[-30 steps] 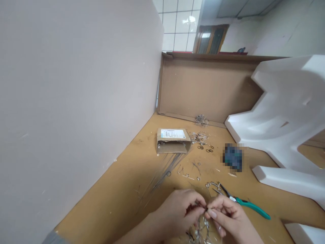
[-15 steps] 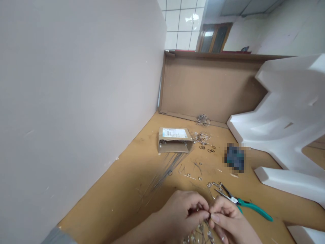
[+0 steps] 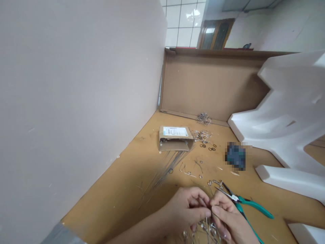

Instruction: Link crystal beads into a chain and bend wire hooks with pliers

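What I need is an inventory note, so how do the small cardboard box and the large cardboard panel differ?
The small cardboard box is far smaller than the large cardboard panel. The box lies open-sided on the table; the panel stands upright behind it. The box bears a white label; the panel's visible face has none. Both are brown.

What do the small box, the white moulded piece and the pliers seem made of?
Small box: matt cardboard, brown with bare cut edges.
White moulded piece: probably smooth plastic foam, thick and rounded.
Pliers: shiny, likely steel jaws; green handles, perhaps plastic.
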